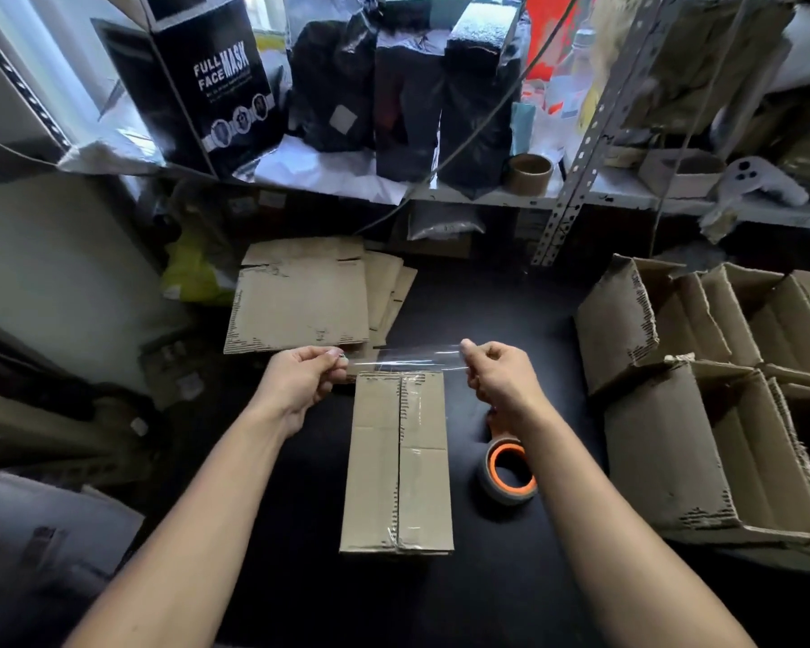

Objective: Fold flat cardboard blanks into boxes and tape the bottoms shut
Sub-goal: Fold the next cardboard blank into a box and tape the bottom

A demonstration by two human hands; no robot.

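Observation:
A folded cardboard box [375, 460] lies bottom-up on the dark table [510, 577], its flaps closed and clear tape running along the centre seam. Just above its far edge a strip of clear tape [408, 357] is stretched level between both hands. My left hand [300, 381] pinches the strip's left end. My right hand [496, 376] pinches the right end. A tape roll with an orange core [508, 470] lies on the table to the right of the box, under my right wrist.
A stack of flat cardboard blanks [300, 301] lies at the back left of the table. Several folded open boxes [674, 413] crowd the right side. A shelf behind holds black packages [403, 95] and an empty tape core [529, 173].

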